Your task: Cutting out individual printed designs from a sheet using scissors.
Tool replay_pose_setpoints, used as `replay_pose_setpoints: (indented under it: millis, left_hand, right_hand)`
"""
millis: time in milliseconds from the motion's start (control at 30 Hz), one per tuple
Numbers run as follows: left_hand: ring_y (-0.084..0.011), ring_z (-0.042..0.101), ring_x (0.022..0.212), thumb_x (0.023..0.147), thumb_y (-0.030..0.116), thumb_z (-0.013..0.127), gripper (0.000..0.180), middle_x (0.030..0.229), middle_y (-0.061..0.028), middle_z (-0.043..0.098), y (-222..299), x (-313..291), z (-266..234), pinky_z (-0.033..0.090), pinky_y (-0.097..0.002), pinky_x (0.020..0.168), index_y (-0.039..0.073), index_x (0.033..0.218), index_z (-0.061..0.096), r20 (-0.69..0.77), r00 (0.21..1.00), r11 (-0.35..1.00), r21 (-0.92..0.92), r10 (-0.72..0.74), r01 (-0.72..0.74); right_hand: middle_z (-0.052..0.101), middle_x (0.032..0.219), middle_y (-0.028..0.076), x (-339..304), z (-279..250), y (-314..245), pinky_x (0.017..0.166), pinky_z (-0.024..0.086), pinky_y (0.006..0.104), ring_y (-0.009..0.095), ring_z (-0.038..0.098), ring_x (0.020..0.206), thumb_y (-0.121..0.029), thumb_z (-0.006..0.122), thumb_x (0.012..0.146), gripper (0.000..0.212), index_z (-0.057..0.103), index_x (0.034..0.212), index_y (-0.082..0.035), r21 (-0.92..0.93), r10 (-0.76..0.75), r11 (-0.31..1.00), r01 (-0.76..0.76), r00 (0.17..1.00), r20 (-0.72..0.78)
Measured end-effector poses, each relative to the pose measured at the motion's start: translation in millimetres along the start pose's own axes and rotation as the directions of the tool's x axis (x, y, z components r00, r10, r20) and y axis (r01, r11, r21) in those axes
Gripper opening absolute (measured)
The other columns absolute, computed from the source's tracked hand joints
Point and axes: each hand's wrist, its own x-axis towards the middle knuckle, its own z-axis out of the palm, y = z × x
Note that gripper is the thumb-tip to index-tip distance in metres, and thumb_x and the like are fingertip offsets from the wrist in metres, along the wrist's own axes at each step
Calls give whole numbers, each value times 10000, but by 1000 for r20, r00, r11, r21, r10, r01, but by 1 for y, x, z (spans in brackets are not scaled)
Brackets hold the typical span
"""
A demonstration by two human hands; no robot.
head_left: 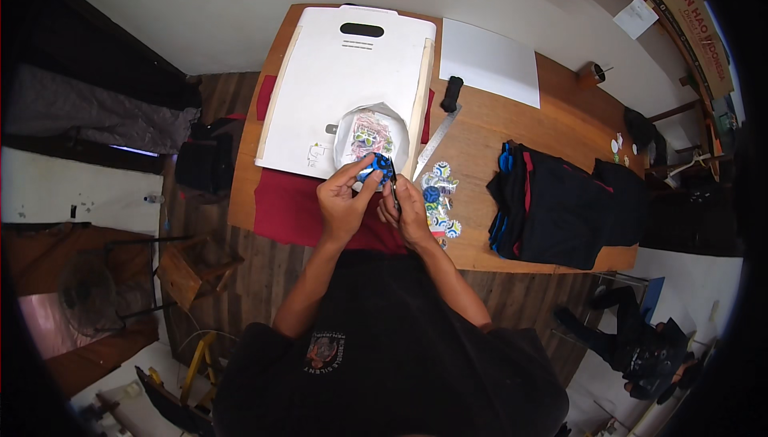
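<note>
Between the fingers of my left hand [344, 203] is a blue round cut-out [374, 170] with a dark and white pattern. My right hand [406, 211] closes around a slim dark tool, which looks like scissors [394, 179], its tip against the cut-out's right edge. Both hands are over the near rim of a white container [346, 135] holding clear and pinkish scraps [373, 131]. Right of my right hand lie several round cut-outs [442, 170] in blue, green and white on the wooden table.
Under the container is a large white board [320, 61] on red cloth [296, 209]. A metal ruler [437, 139], black bundle [452, 93] and white sheet [490, 61] lie to the right. Folded black garments [564, 205] are stacked farther right, near a brown cup [590, 74]. A person [652, 349] is at lower right.
</note>
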Motion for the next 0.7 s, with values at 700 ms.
replay_pose_setpoints:
  millis: [700]
  left_hand:
    - [-135,639,1004,888,-104,652,307,1102,-134,673,0,3,-1,508,-242,879,-107,1194,637,-15,1000,1000,0,27,-27]
  right_hand:
    - [318,540,-42,-1,-1,-3,453,269,244,68,276,418,-403,361,1080,368,478,961,-75,-15,5,1000,-5,1000,18]
